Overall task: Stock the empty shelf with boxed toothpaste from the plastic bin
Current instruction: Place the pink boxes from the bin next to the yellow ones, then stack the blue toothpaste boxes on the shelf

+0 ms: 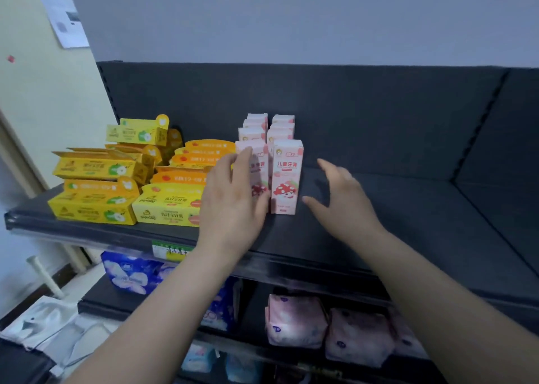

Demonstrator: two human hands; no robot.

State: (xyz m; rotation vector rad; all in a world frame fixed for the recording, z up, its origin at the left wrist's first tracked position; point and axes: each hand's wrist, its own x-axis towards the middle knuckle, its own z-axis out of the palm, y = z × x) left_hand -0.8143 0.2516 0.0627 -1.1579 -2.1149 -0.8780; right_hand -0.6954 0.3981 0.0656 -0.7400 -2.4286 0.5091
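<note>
Head view: the front-left pink toothpaste box [259, 162] is half hidden by the flat left hand [230, 206] pressed against it. Upright mushroom-printed boxes [287, 176] are ranked in two rows toward the front edge of the shelf [379, 208]; the right hand [338, 200] is held spread just beside them, apart.

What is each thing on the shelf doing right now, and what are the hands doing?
pink boxes, standing upright in two rows.
yellow boxes, lying flat, stacked at the left.
left hand, open, straight fingers against the front pink boxes.
right hand, open, beside the pink boxes.
shelf, holding boxes on its left part.
</note>
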